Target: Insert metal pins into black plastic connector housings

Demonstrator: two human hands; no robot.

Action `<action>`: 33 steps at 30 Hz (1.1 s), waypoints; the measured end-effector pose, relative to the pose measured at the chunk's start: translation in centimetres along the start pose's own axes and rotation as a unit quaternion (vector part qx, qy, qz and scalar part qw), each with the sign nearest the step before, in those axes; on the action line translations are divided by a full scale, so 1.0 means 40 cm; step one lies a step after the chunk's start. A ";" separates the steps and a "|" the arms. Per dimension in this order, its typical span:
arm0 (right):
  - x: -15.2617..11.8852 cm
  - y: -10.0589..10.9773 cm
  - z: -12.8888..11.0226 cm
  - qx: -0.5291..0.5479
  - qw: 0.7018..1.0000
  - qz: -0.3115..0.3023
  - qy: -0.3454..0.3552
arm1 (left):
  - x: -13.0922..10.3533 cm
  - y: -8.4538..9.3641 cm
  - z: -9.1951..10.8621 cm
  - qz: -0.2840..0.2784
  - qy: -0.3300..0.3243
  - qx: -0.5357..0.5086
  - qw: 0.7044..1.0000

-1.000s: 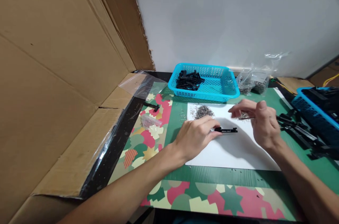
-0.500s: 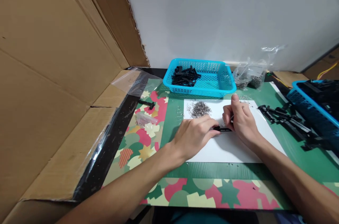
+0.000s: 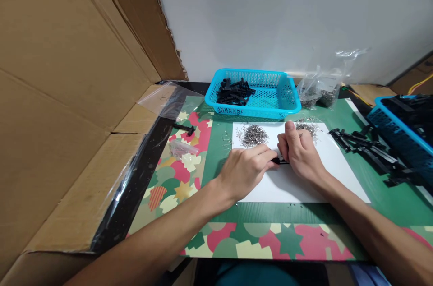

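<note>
My left hand point(image 3: 244, 171) is closed on one end of a slim black plastic part point(image 3: 283, 162), held low over a white sheet point(image 3: 291, 186). Close beside it, my right hand point(image 3: 302, 154) makes a fist with the thumb raised, over the part's other end. What sits inside that fist is hidden. Behind the left hand lies a heap of tiny metal pieces point(image 3: 254, 135), too small to name for certain. A second heap of small metal pieces point(image 3: 309, 130) shows just behind the right hand.
A blue basket point(image 3: 253, 110) with black parts stands at the back. Clear bags point(image 3: 326, 94) of metal pieces lean beside it. Loose black parts point(image 3: 367, 148) lie at right, near another blue basket point(image 3: 394, 126). A cardboard wall point(image 3: 61, 74) rises at left.
My right hand has shifted left, closer to my left hand, covering more of the black part. The right-hand metal heap shows more. The view has tilted slightly.
</note>
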State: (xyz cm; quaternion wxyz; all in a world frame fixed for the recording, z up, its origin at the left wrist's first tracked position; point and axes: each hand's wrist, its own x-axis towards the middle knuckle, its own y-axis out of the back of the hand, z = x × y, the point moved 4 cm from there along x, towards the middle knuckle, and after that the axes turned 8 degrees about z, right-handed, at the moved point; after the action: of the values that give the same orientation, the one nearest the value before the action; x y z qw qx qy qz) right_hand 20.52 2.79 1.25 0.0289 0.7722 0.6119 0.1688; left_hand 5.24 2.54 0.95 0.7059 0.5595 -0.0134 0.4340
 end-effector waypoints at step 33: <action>0.066 0.093 0.045 0.152 0.975 0.159 0.011 | 0.019 0.060 0.003 0.139 0.011 -0.087 0.986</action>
State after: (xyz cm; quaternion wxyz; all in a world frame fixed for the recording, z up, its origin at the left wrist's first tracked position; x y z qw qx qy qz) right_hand 25.04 4.67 1.09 -0.1229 0.8528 0.5005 0.0846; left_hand 4.26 2.89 3.24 0.6849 0.4838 -0.1211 0.5312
